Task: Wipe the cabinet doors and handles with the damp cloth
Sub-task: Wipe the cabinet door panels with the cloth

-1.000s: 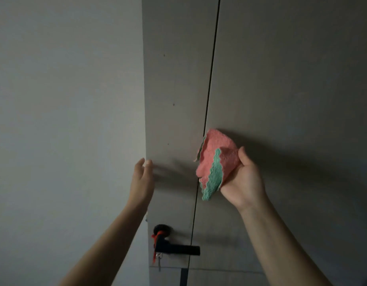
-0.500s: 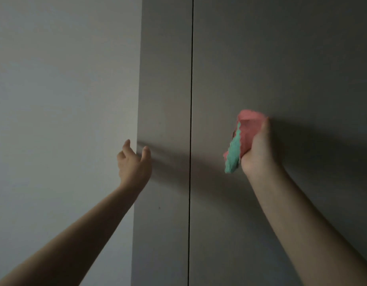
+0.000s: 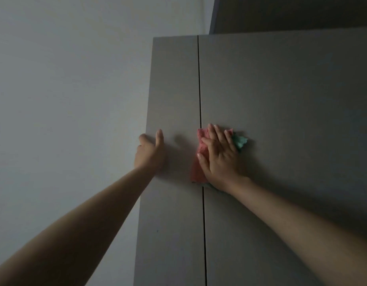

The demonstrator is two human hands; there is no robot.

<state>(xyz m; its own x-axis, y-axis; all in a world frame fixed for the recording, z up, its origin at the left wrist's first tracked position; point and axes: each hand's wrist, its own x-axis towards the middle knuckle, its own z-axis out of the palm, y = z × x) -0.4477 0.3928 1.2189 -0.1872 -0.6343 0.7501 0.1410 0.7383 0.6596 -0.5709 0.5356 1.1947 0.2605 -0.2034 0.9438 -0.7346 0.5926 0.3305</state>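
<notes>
A tall grey cabinet fills the right of the view, with a narrow left door [image 3: 174, 89] and a wide right door [image 3: 281, 100] split by a dark vertical gap. My right hand [image 3: 218, 156] lies flat with straight fingers, pressing a pink and green cloth [image 3: 199, 162] against the doors across that gap. My left hand [image 3: 150, 151] rests on the left edge of the narrow door, thumb on the front face and fingers round the side. No handle is in view.
A plain pale wall [image 3: 65, 100] runs along the left of the cabinet. The cabinet's top edge [image 3: 261, 36] shows above, with a darker surface behind it.
The view has tilted up to the cabinet top. My right hand went from gripping the bunched cloth to pressing it flat on the doors. My left hand came to rest on the door edge.
</notes>
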